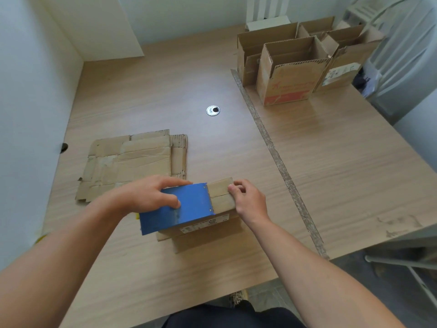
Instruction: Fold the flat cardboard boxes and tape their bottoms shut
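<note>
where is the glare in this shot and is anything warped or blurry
Head view: soft sheen on the table around the metal grommet; head view: the wide-angle lens bows the table edges and stretches the forearms; head view: the box, left hand and right hand are sharp, the far chair slightly soft.

Silver grommet [213, 110] in wooden table [153, 95] — white chair [406, 58] far right.
</note>
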{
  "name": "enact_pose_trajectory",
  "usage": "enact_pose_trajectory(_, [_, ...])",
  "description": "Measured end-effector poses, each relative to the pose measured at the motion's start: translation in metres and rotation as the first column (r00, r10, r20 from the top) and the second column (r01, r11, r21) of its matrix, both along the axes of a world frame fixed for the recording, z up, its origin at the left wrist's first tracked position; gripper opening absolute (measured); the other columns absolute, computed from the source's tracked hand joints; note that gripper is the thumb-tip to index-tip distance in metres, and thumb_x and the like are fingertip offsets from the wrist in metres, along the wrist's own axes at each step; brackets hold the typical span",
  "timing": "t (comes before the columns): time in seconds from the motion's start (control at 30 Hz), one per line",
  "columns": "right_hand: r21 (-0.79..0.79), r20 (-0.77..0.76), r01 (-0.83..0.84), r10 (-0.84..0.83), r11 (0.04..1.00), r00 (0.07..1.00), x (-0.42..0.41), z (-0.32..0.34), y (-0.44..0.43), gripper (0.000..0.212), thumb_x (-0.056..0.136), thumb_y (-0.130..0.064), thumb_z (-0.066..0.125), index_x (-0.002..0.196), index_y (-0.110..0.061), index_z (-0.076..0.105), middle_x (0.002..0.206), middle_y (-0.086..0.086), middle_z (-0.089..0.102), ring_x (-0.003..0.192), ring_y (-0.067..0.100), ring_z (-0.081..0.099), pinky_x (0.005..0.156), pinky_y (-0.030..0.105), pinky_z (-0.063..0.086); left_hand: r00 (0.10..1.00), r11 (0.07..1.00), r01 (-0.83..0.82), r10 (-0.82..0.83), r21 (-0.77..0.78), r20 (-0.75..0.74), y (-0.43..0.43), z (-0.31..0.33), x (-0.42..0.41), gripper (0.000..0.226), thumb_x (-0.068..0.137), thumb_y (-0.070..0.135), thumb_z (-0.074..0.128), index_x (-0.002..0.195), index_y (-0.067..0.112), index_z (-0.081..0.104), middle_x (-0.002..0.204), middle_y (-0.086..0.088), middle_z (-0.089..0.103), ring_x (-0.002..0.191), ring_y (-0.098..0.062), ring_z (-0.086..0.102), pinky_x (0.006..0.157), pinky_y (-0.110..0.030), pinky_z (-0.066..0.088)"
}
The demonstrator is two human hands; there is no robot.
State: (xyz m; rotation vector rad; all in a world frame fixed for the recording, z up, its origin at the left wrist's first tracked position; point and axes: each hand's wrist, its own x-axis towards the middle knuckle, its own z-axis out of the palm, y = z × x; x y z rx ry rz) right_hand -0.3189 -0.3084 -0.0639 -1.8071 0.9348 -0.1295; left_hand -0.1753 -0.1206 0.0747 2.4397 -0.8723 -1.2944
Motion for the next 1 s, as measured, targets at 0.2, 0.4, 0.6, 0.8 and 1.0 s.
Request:
enact_pose_trajectory(0.2, [0.005, -0.012, 0.021, -0.021, 1.000, 1.000, 0.001, 0.007, 0.005, 0.040, 0.097, -0.039, 0.060, 0.136, -0.028, 0.060, 0.114, -0.001, 0.071, 0.113, 0.017, 0.059, 0.089, 0.022, 0.039, 0.997, 0.997, -0.049, 0.046, -0.053, -0.061, 0.047, 0.009, 0.023, 0.051, 0.069, 0.043, 0.060, 0.116, 0.063, 0.057, 0.113, 0.021, 0.064, 0.096, -0.005, 0.063, 0.086, -0.030, 0.049])
enact_pose_trajectory(0.4, [0.019, -0.036, 0.014, -0.013, 1.000, 0.999, 0.000, 0.013, 0.006, 0.039, 0.097, -0.041, 0.061, 0.133, -0.028, 0.063, 0.135, -0.001, 0.063, 0.123, 0.018, 0.058, 0.107, 0.038, 0.045, 0.994, 0.997, -0.041, 0.035, -0.063, -0.101, 0.088, 0.003, 0.040, 0.056, 0.063, 0.050, 0.062, 0.115, 0.069, 0.054, 0.116, 0.026, 0.064, 0.102, -0.003, 0.063, 0.095, -0.037, 0.049])
enact_pose_trajectory(0.6, [0.077, -0.053, 0.053, -0.049, 0.996, 0.997, 0.000, 0.012, 0.007, 0.052, 0.080, -0.062, 0.060, 0.126, -0.040, 0.065, 0.129, -0.006, 0.067, 0.120, 0.021, 0.061, 0.097, 0.049, 0.053, 0.990, 0.994, -0.043, 0.029, -0.104, -0.136, 0.116, -0.006, 0.057, 0.053, 0.067, 0.044, 0.063, 0.113, 0.068, 0.055, 0.113, 0.031, 0.064, 0.101, 0.002, 0.062, 0.098, -0.035, 0.047])
enact_pose_trajectory(0.8, [0.135, -0.044, 0.091, -0.086, 0.987, 0.995, 0.000, 0.022, 0.015, 0.039, 0.092, -0.047, 0.064, 0.129, -0.036, 0.064, 0.129, -0.003, 0.065, 0.111, 0.023, 0.063, 0.083, 0.054, 0.059, 0.986, 0.994, -0.030, 0.011, -0.108, -0.169, 0.140, -0.018, 0.074, 0.055, 0.066, 0.050, 0.063, 0.118, 0.067, 0.055, 0.115, 0.022, 0.066, 0.106, -0.007, 0.063, 0.100, -0.043, 0.047])
enact_pose_trajectory(1.0, [0.251, -0.063, 0.148, -0.136, 0.957, 0.989, 0.006, 0.031, 0.020, 0.037, 0.098, -0.033, 0.061, 0.134, -0.027, 0.061, 0.116, -0.005, 0.062, 0.093, 0.012, 0.059, 0.085, 0.046, 0.058, 0.976, 0.994, -0.045, 0.021, -0.104, -0.217, 0.157, -0.033, 0.086, 0.054, 0.071, 0.041, 0.062, 0.117, 0.066, 0.055, 0.114, 0.020, 0.068, 0.104, -0.009, 0.065, 0.099, -0.040, 0.048])
